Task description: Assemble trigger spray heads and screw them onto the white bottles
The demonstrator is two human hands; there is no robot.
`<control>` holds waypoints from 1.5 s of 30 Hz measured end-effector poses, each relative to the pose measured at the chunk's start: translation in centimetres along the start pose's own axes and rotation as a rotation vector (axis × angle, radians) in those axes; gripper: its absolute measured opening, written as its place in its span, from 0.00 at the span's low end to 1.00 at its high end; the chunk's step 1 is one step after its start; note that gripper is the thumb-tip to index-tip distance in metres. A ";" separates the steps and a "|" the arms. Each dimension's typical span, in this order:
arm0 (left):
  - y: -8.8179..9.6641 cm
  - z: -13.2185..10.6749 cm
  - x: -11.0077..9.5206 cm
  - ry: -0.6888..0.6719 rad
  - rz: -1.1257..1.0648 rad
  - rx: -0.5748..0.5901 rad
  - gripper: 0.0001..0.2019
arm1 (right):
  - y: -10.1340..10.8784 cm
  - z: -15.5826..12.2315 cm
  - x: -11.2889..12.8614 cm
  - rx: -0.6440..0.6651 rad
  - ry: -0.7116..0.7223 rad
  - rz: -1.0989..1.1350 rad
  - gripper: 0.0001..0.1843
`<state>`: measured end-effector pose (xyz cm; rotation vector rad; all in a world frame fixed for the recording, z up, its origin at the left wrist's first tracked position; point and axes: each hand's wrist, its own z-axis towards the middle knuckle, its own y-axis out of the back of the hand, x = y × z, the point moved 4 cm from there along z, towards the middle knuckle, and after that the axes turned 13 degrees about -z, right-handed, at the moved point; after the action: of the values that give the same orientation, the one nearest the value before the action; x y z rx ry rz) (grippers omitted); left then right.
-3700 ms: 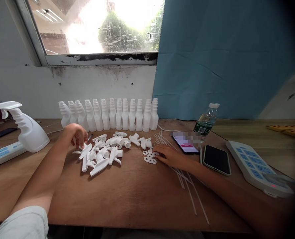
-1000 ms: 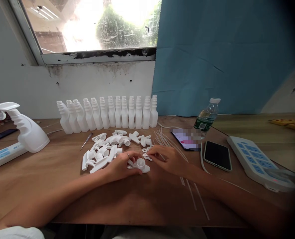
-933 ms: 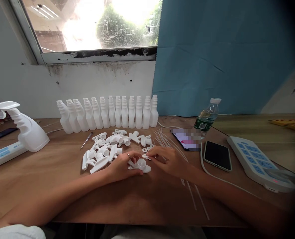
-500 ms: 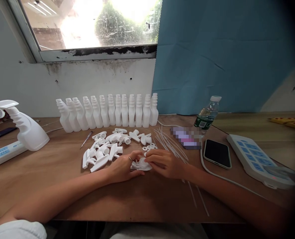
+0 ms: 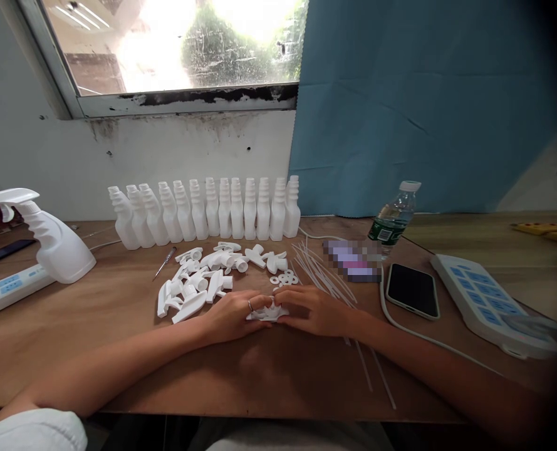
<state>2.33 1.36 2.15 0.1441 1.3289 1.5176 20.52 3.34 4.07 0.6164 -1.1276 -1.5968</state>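
Both hands meet around a white spray trigger head point(image 5: 267, 311) low over the brown table. My left hand point(image 5: 234, 315) grips its left side, a ring on one finger. Fingers of my right hand point(image 5: 313, 310) press around its right side and cover part of it. Just beyond my fingers lie several small white washers point(image 5: 284, 278). A pile of white spray trigger heads point(image 5: 194, 282) spreads to the left of the hands. Thin white dip tubes point(image 5: 322, 272) lie to the right, some passing under my right forearm.
White spray bottles point(image 5: 223, 213) stand in a row along the wall. An assembled spray bottle point(image 5: 62, 247) leans at left by a power strip point(image 5: 12, 285). A screwdriver point(image 5: 165, 262), a phone point(image 5: 412, 291), a water bottle point(image 5: 393, 219) and another power strip point(image 5: 485, 300) also lie about.
The right fingers have shifted from pinching at the top of the trigger head to its right side. The washers show more fully. The view has moved very slightly.
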 end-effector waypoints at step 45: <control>-0.4 -0.1 -0.5 -0.131 0.010 0.012 0.08 | -0.2 -0.1 1.4 -0.103 -0.032 0.189 0.12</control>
<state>2.69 0.86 2.05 0.2540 1.2345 1.4833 20.01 2.00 4.06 0.4053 -1.0863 -1.4953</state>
